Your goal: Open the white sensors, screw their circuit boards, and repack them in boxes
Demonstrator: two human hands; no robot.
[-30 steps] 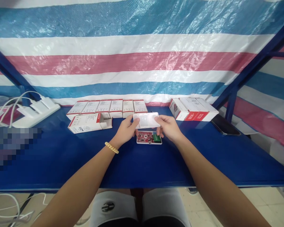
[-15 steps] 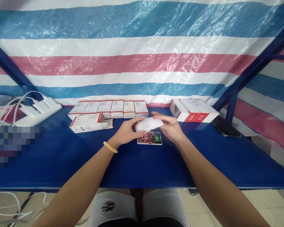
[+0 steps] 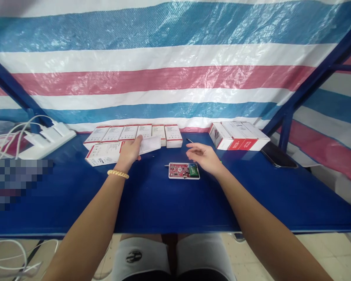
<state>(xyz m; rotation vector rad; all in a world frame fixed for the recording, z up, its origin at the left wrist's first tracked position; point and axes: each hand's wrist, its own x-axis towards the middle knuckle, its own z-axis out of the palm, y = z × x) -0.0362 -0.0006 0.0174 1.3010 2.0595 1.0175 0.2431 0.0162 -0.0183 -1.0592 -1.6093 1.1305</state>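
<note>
Here, the left hand (image 3: 130,151) pinches a white cover (image 3: 152,144) between its fingers; between the tabletop's (image 3: 152,210) front and back edges, a white case (image 3: 190,178) holds a red circuit board (image 3: 177,171) and green block (image 3: 193,170); the right hand's (image 3: 205,157) fingers curl, grip unclear

A blue table (image 3: 152,210) with blue metal posts (image 3: 286,128), backed by red-white-and-blue striped plastic sheeting (image 3: 163,82), bears a rectangular red circuit board (image 3: 178,171), red-and-white cardboard boxes (image 3: 173,132) and a white power strip (image 3: 48,145) in an apparent electronics workshop.

Ten boxes (image 3: 173,134), two hands (image 3: 204,157), one circuit board (image 3: 178,171), one cover (image 3: 151,144), one phone (image 3: 278,155)
</note>
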